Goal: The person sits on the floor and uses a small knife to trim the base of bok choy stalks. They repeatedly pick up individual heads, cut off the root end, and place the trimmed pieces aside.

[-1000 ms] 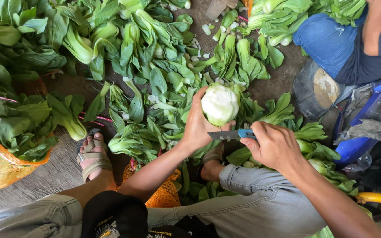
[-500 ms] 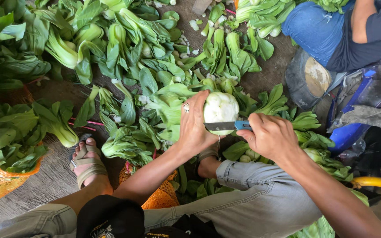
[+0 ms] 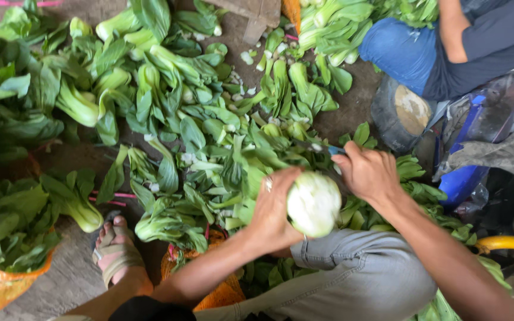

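Head view: the knife (image 3: 328, 148) is mostly hidden, clenched in the right hand (image 3: 371, 173) just beside the pale bok choy base (image 3: 313, 203). The left hand (image 3: 273, 208) cups that base, wrist bent, above the grey-trousered knee (image 3: 364, 279).

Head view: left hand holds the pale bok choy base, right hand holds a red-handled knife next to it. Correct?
Not quite. In the head view the knife in the right hand has a blue handle, not red. The rest stands: the left hand holds the pale bok choy base, and the right hand holds the knife next to it.
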`<move>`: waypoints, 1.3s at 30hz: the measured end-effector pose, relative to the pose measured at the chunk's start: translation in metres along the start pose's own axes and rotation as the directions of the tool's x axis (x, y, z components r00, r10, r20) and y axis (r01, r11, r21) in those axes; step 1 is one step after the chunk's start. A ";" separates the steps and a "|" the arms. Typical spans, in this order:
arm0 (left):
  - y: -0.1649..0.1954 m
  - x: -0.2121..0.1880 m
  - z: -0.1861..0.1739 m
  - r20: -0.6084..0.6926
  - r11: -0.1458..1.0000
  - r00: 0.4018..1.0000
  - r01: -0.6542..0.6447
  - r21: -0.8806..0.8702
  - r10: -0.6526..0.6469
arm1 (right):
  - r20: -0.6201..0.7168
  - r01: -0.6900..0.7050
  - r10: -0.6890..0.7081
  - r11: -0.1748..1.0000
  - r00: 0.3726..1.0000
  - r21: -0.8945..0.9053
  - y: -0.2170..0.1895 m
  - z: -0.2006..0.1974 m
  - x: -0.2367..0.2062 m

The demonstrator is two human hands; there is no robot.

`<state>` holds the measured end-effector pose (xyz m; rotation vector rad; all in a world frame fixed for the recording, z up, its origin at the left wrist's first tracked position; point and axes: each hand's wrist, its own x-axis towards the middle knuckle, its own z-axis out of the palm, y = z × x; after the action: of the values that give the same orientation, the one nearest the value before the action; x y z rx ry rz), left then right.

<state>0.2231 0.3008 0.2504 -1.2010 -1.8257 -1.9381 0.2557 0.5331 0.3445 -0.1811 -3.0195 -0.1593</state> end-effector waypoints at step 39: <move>-0.027 0.017 -0.019 0.176 0.859 0.925 0.379 -0.345 -0.337 | 0.121 -0.043 -0.025 0.845 0.992 0.533 0.051 0.042 -0.010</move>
<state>0.1866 0.2949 0.2448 -1.1471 -1.9017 -2.5727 0.2678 0.5867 0.3065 -0.1543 -3.0348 0.7196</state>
